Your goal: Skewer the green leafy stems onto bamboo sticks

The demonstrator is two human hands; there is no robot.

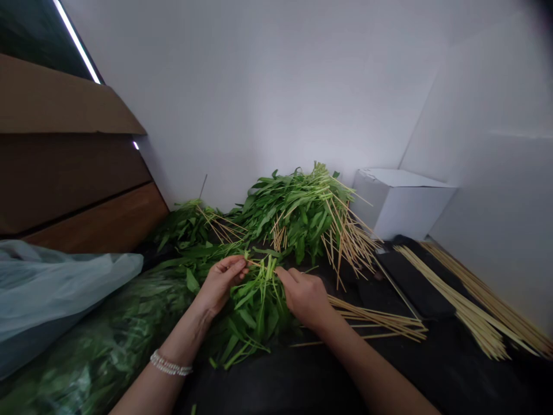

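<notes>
In the head view, a bunch of leafy green stems [259, 305] hangs from a thin bamboo skewer [254, 263] between my hands. My left hand [223, 279] is closed in a pinch at the skewer's left tip, with a small green stem end [246, 254] showing at its fingertips. On the other side, my right hand [305, 297] is curled round the skewer's right part, close against the threaded stems. My fingers hide most of the skewer. Below the hands, the leaves hang over a dark surface [276, 386].
Skewered greens [298, 199] are heaped at the back, a smaller pile [185, 222] to their left. Loose skewers [375, 317] lie right, with long sticks [458, 300] beyond. A white box [401, 202] stands back right. Bagged greens [112, 351] and cardboard [69, 167] are left.
</notes>
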